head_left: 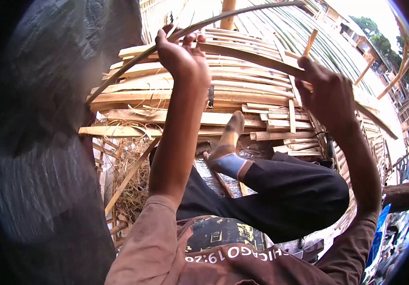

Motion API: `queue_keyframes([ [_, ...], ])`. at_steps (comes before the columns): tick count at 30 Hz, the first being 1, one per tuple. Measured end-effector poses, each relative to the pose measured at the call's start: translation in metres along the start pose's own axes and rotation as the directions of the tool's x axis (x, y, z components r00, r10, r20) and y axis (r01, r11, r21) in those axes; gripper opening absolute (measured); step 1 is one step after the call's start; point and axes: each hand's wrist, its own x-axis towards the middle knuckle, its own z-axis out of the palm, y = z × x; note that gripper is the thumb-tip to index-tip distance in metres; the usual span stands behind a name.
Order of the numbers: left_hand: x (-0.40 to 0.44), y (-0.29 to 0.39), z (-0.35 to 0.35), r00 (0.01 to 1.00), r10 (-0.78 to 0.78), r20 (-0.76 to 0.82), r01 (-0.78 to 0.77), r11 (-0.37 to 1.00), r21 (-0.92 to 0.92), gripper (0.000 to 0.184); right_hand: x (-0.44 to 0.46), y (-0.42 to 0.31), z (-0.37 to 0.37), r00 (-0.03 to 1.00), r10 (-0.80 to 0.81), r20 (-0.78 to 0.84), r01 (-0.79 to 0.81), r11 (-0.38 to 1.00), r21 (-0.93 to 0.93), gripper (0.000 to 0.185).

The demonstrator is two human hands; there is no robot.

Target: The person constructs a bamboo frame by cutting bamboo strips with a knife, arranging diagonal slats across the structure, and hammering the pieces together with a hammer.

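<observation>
My left hand (183, 54) is raised at the upper middle, fingers curled around a long, thin bamboo strip (128, 65). That strip slants from the lower left up past the fingers to the top right, slightly bowed. On the right, my right hand (328, 92) is closed around a long, flat brown piece (254, 58). Its squared end reaches close to my left fingertips, and its other end sticks out beyond my right wrist. Whether this piece is bamboo or a blade, I cannot tell. Both hands are above a stack of split bamboo slats (247, 97).
My sock-covered foot (228, 152) rests against the slats. Dry shavings (135, 166) heap at the lower left. A dark plastic sheet (52, 156) hangs along the left side. Upright bamboo stakes (310, 42) stand behind the stack. Another person's limb (406, 192) shows at the right edge.
</observation>
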Motion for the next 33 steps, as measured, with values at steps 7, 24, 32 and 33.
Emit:
queue_keyframes([
  [7, 0.030, -0.052, -0.060, 0.984, -0.167, 0.068, 0.157, 0.979, 0.132, 0.026, -0.011, 0.080, 0.022, 0.941, 0.313, -0.130, -0.278, 0.932, 0.232, 0.015],
  [24, 0.033, -0.159, -0.144, 0.850, -0.359, 0.385, -0.240, 0.386, 0.891, 0.079, -0.057, 0.084, 0.149, 0.692, 0.420, 0.587, -0.722, 0.427, 0.545, 0.025],
  [32, 0.147, -0.163, -0.182, 0.983, -0.178, 0.049, -0.140, -0.547, 0.826, 0.087, -0.082, 0.104, 0.148, 0.623, 0.497, 0.604, -0.774, 0.282, 0.567, 0.032],
  [33, 0.153, -0.170, -0.184, 0.978, -0.206, -0.040, -0.074, -0.517, 0.853, 0.089, -0.083, 0.108, 0.149, 0.626, 0.477, 0.617, -0.776, 0.301, 0.554, 0.029],
])
